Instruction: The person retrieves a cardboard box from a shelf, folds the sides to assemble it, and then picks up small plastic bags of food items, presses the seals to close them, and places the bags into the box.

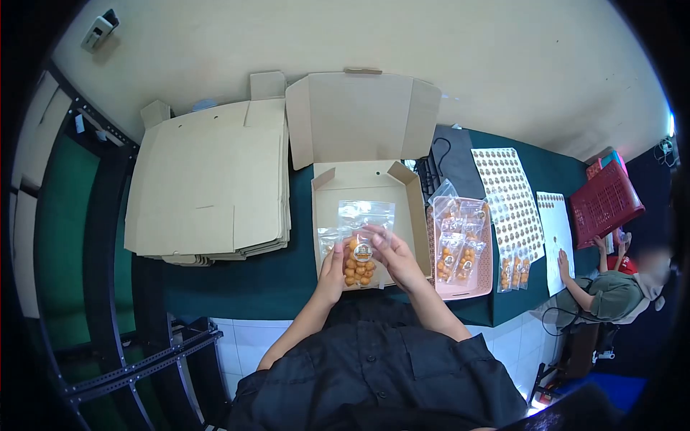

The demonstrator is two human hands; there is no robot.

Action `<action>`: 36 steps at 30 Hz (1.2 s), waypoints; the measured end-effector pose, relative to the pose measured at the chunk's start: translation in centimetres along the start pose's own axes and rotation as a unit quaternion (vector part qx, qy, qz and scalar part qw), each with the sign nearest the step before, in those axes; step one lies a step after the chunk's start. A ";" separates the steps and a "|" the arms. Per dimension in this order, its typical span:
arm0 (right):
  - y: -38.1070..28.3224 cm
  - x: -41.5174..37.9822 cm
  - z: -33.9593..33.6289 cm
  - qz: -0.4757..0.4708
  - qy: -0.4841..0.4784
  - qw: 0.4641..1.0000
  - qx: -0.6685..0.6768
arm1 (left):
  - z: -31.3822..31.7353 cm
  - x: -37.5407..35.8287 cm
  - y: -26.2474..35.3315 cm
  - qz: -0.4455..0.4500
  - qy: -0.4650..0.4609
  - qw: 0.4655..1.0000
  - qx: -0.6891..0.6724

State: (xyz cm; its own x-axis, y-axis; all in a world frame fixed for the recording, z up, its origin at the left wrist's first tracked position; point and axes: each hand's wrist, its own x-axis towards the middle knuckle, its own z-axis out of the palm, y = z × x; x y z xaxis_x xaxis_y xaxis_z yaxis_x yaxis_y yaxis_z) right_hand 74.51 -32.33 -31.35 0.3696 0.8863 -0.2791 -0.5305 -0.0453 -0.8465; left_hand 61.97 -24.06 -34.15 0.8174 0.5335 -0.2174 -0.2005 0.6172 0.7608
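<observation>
A clear zip pouch of round orange-brown snacks point(359, 271) with a round label is held upright between my two hands, over the front of an open cardboard box point(413, 208). My left hand point(332, 277) grips the pouch's left edge. On its upper right side, my right hand point(399, 261) has thumb and fingers closed near the label. Part of another clear pouch point(327, 238) shows in the box behind my left hand; the rest of it is hidden. The box lid point(366, 118) stands raised against the wall.
Flat cardboard boxes point(205, 183) are stacked at left. At right, a pink basket point(467, 289) holds several filled pouches, beside label sheets point(507, 194) and more pouches point(513, 271). A co-worker point(611, 294) sits at the far right near a dark red basket point(607, 203).
</observation>
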 end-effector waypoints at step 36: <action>11.3 4.3 -8.6 0.122 -0.034 0.880 -0.458 | -10.8 3.8 -11.0 -0.157 0.186 0.953 0.179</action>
State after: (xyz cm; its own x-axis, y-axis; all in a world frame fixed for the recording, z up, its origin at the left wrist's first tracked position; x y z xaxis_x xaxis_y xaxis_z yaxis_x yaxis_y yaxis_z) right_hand 76.68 -32.97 -45.98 0.2681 0.8228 -0.5010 0.2616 -0.5627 -0.7842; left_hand 61.45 -22.59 -49.92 0.5455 0.5641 -0.6199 0.2743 0.5788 0.7680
